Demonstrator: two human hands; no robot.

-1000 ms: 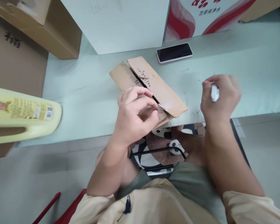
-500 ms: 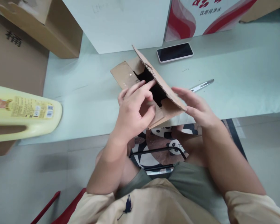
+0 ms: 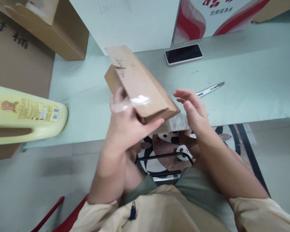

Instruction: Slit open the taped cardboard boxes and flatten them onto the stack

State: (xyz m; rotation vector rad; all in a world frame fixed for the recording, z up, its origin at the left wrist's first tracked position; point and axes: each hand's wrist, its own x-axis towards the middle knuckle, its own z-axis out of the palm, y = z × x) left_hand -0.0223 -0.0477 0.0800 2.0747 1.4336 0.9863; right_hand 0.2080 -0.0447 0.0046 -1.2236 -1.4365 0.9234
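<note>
A small brown cardboard box [image 3: 149, 85] is tilted over the table near its front edge. Its long flap, with dark handwriting and shiny clear tape on it, leans over to the left and hides the inside. My left hand [image 3: 124, 124] grips the box at its near left side, the thumb along the near end and the fingers partly behind the flap. Off the box's right end, my right hand [image 3: 194, 111] is open and holds nothing, its fingers apart. Just beyond its fingers lies a silver utility knife [image 3: 211, 89].
A phone [image 3: 183, 54] lies behind the box, before a white box [image 3: 130, 25] and a red-and-white water carton [image 3: 212, 19]. At left are a yellow jug [image 3: 29, 116] and a tall cardboard box [image 3: 70, 35]. The table's front edge runs above my lap.
The box's flap has swung over to the left, covering the opening. My left hand has shifted left to the box's near side. My right hand has come off the box's right corner.
</note>
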